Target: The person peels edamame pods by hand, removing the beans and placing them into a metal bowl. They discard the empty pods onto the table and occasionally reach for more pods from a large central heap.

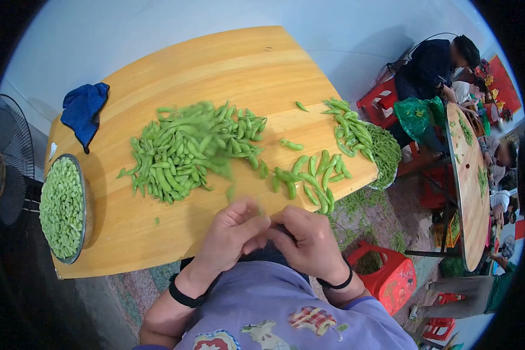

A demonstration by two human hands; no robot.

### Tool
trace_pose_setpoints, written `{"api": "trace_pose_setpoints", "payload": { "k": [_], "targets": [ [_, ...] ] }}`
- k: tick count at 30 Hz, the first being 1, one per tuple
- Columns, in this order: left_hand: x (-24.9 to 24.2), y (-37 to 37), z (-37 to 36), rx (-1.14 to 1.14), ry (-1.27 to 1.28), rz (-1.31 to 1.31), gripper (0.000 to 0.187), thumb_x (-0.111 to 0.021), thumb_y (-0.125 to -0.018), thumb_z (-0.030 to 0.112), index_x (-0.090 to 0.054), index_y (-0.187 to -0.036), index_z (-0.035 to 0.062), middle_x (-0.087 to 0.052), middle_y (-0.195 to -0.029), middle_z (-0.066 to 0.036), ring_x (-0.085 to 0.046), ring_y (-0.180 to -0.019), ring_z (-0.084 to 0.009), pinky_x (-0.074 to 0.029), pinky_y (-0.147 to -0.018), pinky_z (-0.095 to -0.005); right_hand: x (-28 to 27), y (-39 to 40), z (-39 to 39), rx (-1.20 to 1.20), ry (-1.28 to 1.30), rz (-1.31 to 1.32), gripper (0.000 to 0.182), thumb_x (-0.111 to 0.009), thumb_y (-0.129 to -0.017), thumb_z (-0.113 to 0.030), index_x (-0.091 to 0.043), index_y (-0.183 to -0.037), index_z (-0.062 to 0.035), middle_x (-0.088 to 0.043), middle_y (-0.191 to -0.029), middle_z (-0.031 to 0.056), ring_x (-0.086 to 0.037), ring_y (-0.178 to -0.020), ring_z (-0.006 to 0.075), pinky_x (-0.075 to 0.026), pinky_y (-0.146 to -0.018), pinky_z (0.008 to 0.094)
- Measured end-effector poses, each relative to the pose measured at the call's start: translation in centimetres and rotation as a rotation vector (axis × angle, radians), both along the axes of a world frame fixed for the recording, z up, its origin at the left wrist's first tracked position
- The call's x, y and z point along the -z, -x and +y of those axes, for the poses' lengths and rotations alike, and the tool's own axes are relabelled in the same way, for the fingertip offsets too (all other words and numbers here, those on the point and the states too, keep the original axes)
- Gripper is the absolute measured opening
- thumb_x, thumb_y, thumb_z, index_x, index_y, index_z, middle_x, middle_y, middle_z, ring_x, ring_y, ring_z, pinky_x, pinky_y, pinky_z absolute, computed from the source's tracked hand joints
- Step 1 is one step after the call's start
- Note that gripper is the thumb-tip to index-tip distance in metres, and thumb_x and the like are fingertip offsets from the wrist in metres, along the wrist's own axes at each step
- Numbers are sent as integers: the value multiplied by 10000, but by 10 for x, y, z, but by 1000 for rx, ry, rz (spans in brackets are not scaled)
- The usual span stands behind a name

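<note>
Meeting hands: two, the left hand (230, 230) and the right hand (308, 234), brought together at the fingertips over the near edge of the tabletop (210, 248).
Left fingers: curled in, thumb toward the index; the tips are blurred, so any hold cannot be told.
Right fingers: bent, thumb and index drawn close; whether something sits between them cannot be told.
Bean pods: three groups. The big pile (172, 166) lies beyond the left hand, too many to count and partly blurred; a loose cluster (318, 175) of over ten pods lies just beyond the right hand; a smaller pile (350, 131) sits farther off to its right.
Lone pods: two, a small pod (301, 106) and a larger pod (290, 144), both beyond the right hand.
Basin: one round basin (88, 210) heaped with shelled beans (61, 207), well left of the left hand.
Cloth: one blue cloth (84, 111), far left beyond the left hand.
Edges: the near edge runs under both hands; a band of wood shows between the left hand and basin, another beyond the big pile.
Arms: two, reaching forward from the body, one dark band at each wrist.
Stool: one red stool (391, 283) below the tabletop, right of the right hand.
</note>
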State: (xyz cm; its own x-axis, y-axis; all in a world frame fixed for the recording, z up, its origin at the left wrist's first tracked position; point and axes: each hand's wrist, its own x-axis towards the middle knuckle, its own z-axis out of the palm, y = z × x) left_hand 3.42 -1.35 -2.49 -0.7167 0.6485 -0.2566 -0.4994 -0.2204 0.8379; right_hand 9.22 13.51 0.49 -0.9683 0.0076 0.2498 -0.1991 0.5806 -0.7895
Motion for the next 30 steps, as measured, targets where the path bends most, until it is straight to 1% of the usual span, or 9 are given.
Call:
{"api": "trace_pose_setpoints", "payload": {
  "k": [6,13,16,18,21,23,27,29,30],
  "targets": [
    [11,-5,-8,165,-237,-234,39,-514,-866,97,-481,-858,77,-541,-624,-66,-422,-419,-66,-300,-360,-178,0,-3,18,-157,678,-480,108,-593,-813,-56,-589,-875,33,-569,-729,-3,-474,-702,48,-400,-615,198],
    [5,-6,-6,163,-171,-170,40,-474,-885,103,-489,-886,66,-567,-657,-87,-426,-431,-63,-308,-372,-178,-2,-7,18,-106,796,-538,101,-596,-806,-53,-585,-865,28,-563,-690,10,-479,-667,55,-406,-597,209],
    [0,-4,-1,177,-48,-99,72,-485,-871,104,-499,-918,51,-564,-657,-72,-431,-460,-54,-323,-396,-169,2,-10,19,-112,426,-297,124,-607,-779,-51,-585,-870,30,-583,-683,79,-540,-630,135,-429,-583,253],
    [-5,1,1,187,51,-65,100,-499,-857,101,-509,-935,40,-559,-649,-64,-425,-469,-49,-332,-411,-161,0,-13,24,14,71,-200,178,-618,-747,-50,-579,-902,28,-584,-710,156,-582,-653,276,-454,-588,321],
    [-12,26,-2,168,398,313,126,-536,-833,115,-540,-917,21,-539,-637,-36,-441,-523,-64,-361,-471,-184,2,-18,36,155,-63,-124,264,-625,-731,-55,-563,-976,20,-584,-746,182,-577,-705,354,-459,-610,370],
    [-20,56,-2,99,687,1058,144,-557,-812,123,-564,-901,10,-499,-612,-28,-437,-535,-81,-378,-503,-226,-2,-22,42,161,-96,-143,371,-628,-736,-63,-521,-1084,3,-585,-762,182,-588,-711,345,-461,-621,381],
    [-25,96,14,201,757,946,143,-566,-805,125,-571,-895,14,-536,-623,-72,-512,-540,-151,-426,-522,-300,-9,-25,42,219,-25,-288,451,-626,-740,-63,-475,-1161,1,-583,-786,196,-591,-729,338,-466,-638,377],
    [2,108,21,149,738,1660,116,-551,-786,101,-566,-888,49,-558,-645,-100,-567,-572,-228,-451,-524,-339,-6,-27,40,202,12,-270,460,-625,-742,-63,-468,-1169,4,-582,-789,200,-591,-729,336,-468,-643,376],
    [1,108,23,150,734,1663,116,-551,-786,101,-566,-888,49,-558,-645,-100,-567,-572,-228,-451,-524,-339,-2,-26,38,146,27,-256,456,-624,-743,-61,-470,-1167,5,-583,-792,200,-592,-732,339,-468,-646,378]
  ]
}}
